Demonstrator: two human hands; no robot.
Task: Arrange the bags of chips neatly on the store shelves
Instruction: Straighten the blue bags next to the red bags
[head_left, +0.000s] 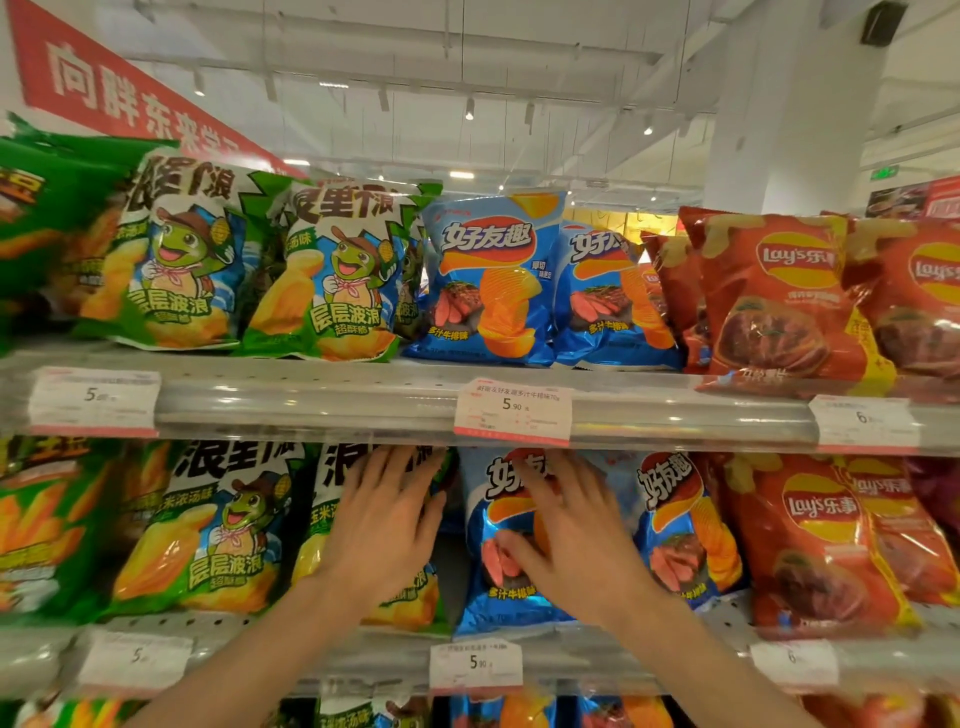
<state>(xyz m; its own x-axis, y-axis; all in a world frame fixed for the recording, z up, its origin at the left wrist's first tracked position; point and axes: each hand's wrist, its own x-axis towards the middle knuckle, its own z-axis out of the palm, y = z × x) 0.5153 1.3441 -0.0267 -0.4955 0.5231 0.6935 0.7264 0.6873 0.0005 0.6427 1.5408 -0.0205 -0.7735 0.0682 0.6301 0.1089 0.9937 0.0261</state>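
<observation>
as both hands are pressing flat-fingered on the middle shelf, the left hand (387, 525) is steadying a green bag (363, 540) and the right hand (569, 535) a blue bag (511, 540); closing the gap between them likely comes next.

Two hands (384, 525), three shelves (311, 400)

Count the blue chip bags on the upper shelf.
2 show: one blue bag at the shelf's middle, a second blue bag on its right, partly overlapped. More may stand hidden behind them.
</observation>
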